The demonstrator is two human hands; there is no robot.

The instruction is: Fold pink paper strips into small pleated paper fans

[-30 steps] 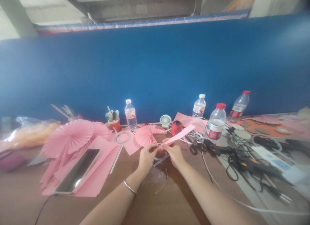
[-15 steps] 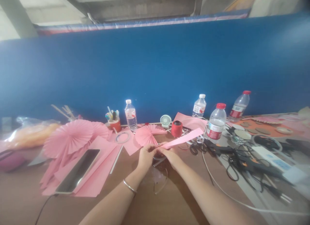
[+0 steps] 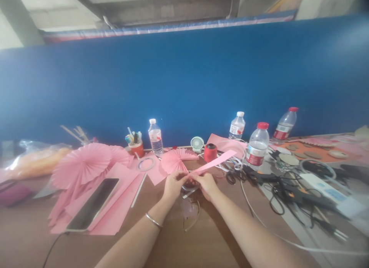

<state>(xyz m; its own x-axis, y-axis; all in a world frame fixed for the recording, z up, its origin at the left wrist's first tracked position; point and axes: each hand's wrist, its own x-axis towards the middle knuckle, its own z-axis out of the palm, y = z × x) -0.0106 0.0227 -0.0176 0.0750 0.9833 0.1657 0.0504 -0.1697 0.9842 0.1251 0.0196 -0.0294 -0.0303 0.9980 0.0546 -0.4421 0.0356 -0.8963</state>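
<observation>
A narrow strip of pink paper (image 3: pixel 216 161) slants up to the right from between my hands. My left hand (image 3: pixel 174 186), with a silver bangle on its wrist, pinches the strip's near end. Close beside it, my right hand (image 3: pixel 206 184) is closed on the same paper, thumbs nearly meeting. Just beyond my fingers lies a pleated pink paper fan (image 3: pixel 174 160). Below my hands, part of a clear tape roll (image 3: pixel 188 191) and a thin pale loop (image 3: pixel 196 218) show on the brown table (image 3: pixel 173 245).
On the left lie large pleated rosettes (image 3: pixel 83 164), pink sheets and a phone (image 3: pixel 93 204). A pen cup (image 3: pixel 137 148), water bottles (image 3: pixel 155 137), a small fan (image 3: pixel 197 143) and a red container (image 3: pixel 210 152) stand behind. Glue guns (image 3: pixel 302 195), cables and a power strip (image 3: pixel 324 188) crowd the right.
The free end of the pink strip has shifted slightly left and down the table's depth. My right hand's fingers have drawn in, while my left hand stays nearly in place.
</observation>
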